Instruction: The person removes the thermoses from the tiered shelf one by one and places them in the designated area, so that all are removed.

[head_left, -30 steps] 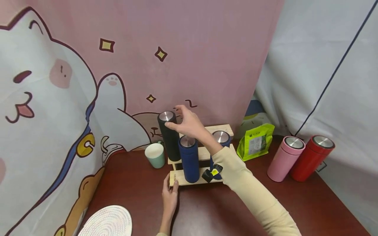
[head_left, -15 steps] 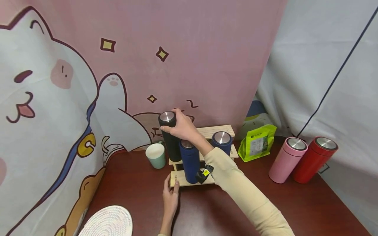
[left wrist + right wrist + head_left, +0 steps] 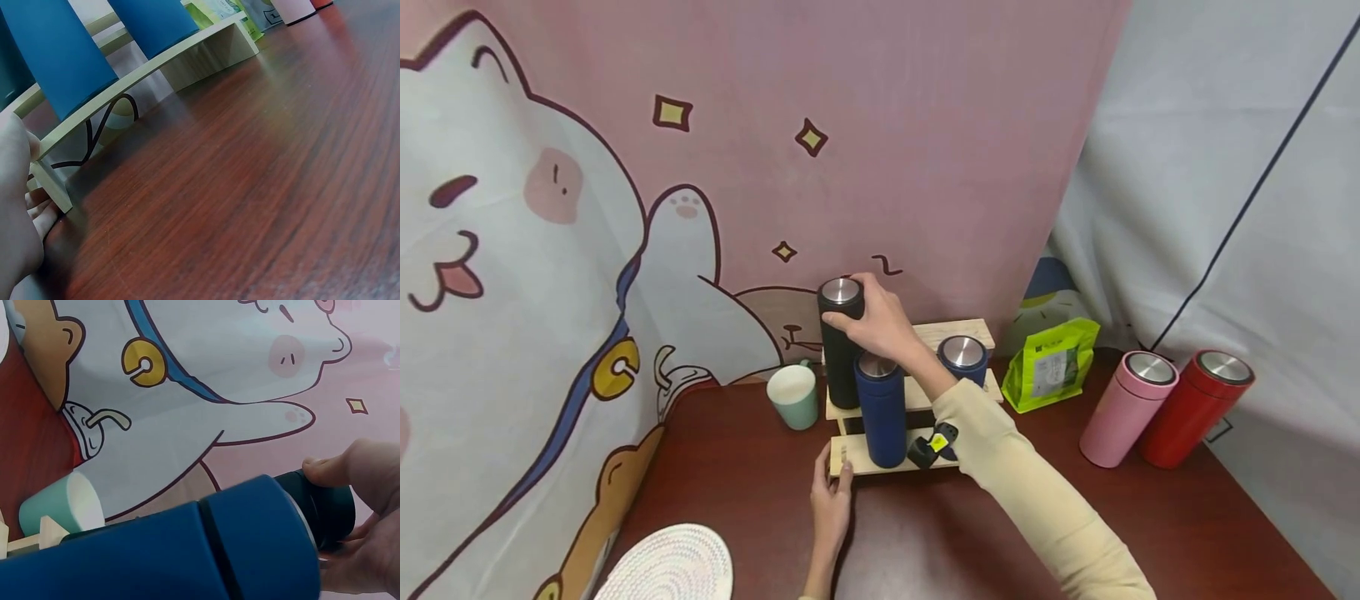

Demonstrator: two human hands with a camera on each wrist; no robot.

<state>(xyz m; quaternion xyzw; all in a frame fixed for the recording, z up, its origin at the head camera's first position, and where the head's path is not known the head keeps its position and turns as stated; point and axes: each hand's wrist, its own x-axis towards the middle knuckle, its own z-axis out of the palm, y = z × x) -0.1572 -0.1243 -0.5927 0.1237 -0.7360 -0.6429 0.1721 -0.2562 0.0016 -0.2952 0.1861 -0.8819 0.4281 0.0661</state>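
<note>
My right hand (image 3: 882,321) grips the black thermos (image 3: 839,358) near its steel-topped lid, thumb in front and fingers behind. The thermos stands upright on the middle tier of a stepped wooden rack (image 3: 991,388). In the right wrist view a blue thermos (image 3: 156,550) fills the foreground and partly covers the black one. That blue thermos stands on the rack's front tier; a second blue thermos (image 3: 962,357) is to its right, partly behind my right arm. At the rack's front left corner my left hand (image 3: 19,187) holds the wooden end, thumb on top and fingers against the side.
A mint-green mug (image 3: 795,398) stands left of the rack. To the right are a lime-green pouch (image 3: 1051,363), a pink thermos (image 3: 1127,408) and a red thermos (image 3: 1197,408). A round woven mat (image 3: 673,567) lies at the table's front left.
My right hand has closed round the top of the black thermos. The thermos top has shifted slightly right. My left hand stays at the rack's corner.
</note>
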